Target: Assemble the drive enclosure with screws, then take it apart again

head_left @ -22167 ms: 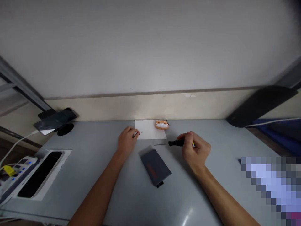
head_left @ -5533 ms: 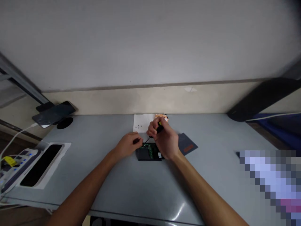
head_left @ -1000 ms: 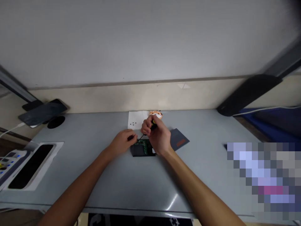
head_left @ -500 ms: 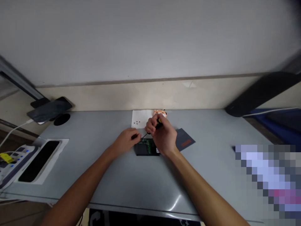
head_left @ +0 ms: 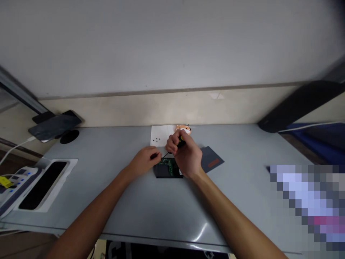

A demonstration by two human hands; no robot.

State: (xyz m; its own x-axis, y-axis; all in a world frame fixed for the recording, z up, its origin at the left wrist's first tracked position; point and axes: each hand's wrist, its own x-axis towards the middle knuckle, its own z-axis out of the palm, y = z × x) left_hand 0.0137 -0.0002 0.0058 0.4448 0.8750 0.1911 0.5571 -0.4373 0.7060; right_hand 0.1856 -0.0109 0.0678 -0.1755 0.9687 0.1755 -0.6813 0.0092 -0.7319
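My right hand (head_left: 185, 154) is wrapped round the black and yellow handle of a screwdriver (head_left: 181, 141). Its thin shaft slants down to the left, toward the far left corner of an opened black device with a green circuit board (head_left: 170, 166). At that corner my left hand (head_left: 145, 159) has its fingers curled together by the screwdriver's tip; whatever they pinch is hidden. The right part of the device lies behind my right hand. Beyond both hands, several tiny dark screws (head_left: 156, 140) rest on a white paper (head_left: 162, 132).
A dark flat panel (head_left: 212, 160) lies right of the device, and an orange and white animal-shaped item (head_left: 183, 128) stands behind. To the left are a phone (head_left: 44, 185), a phone on a stand (head_left: 55, 126) and a power strip (head_left: 18, 187). A black cylinder (head_left: 293, 108) leans at right.
Both hands hold almost the same place at the device, with the screwdriver still in my right hand. The view has shifted very slightly.
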